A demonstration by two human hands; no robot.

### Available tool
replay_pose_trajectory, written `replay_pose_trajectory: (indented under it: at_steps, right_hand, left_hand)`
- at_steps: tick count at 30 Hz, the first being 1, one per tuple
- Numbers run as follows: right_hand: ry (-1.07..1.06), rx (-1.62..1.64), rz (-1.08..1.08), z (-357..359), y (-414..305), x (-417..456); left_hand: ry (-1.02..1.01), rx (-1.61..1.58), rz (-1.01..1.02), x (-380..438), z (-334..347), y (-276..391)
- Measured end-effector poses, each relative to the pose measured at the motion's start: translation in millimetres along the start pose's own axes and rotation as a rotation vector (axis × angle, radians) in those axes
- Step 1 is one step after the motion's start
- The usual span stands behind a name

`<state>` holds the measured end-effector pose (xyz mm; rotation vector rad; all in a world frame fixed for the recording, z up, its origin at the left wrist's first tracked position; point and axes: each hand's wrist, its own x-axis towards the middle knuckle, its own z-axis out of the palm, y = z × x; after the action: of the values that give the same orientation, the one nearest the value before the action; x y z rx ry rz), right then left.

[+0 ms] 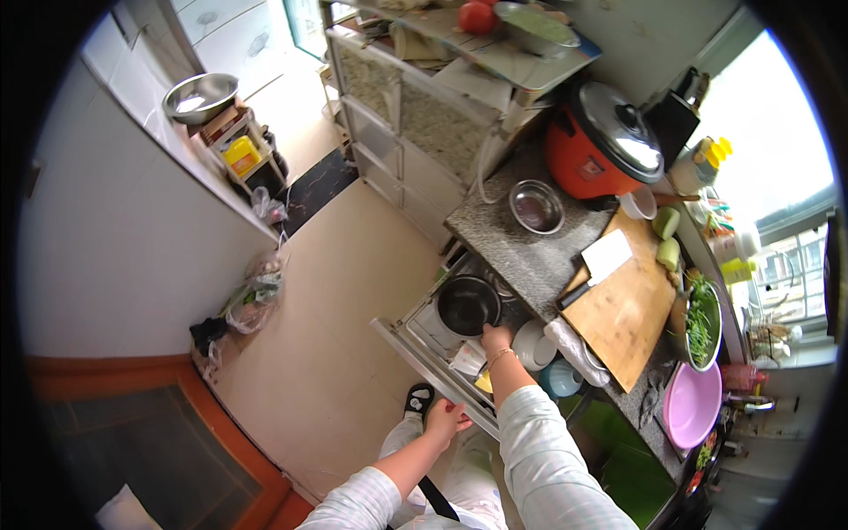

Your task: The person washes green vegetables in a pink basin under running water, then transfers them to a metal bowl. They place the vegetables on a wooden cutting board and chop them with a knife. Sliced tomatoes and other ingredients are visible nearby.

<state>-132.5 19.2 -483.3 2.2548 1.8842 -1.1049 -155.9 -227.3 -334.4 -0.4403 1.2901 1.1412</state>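
My right hand reaches into a pulled-out drawer and grips the near edge of a small black pan; the fingers are partly hidden. My left hand is at the outer side of the metal drawer front, fingers curled; whether they grasp it I cannot tell. Beside the pan in the drawer are a white cup, white bowls and a blue-green bowl. Something yellow shows partly behind my right wrist.
On the granite counter are a steel bowl, a red cooker, and a cleaver on a wooden cutting board. A bowl of chopped greens and a pink basin stand farther right. Plastic bags lie against the left wall.
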Motion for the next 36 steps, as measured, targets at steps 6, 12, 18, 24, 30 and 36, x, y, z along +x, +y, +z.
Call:
replay_pose_trajectory:
  at_steps: [6,12,18,24,30,36]
  right_hand:
    - [-0.236,0.425,0.009,-105.8,2.2,-116.4]
    - [-0.206,0.778,0.231,-267.4,82.9,-236.9]
    - [0.133,1.037,0.401,-340.3,179.2,-288.3]
    - [0.298,1.249,0.407,-370.5,215.2,-280.3]
    - [0.241,1.257,0.296,-408.3,218.7,-227.7]
    - [0.092,1.105,0.074,-429.6,191.5,-161.9]
  left_hand:
    - [-0.036,0.083,0.044,18.7,-7.5,-4.3]
    - [-0.018,0.178,0.048,35.6,14.3,9.0]
    - [0.004,0.191,0.039,49.9,62.9,30.4]
    - [0.104,0.173,0.03,89.2,116.7,52.0]
    - [0.024,0.03,0.125,101.1,159.2,67.3]
    - [0.237,-0.008,0.221,90.7,190.2,96.8]
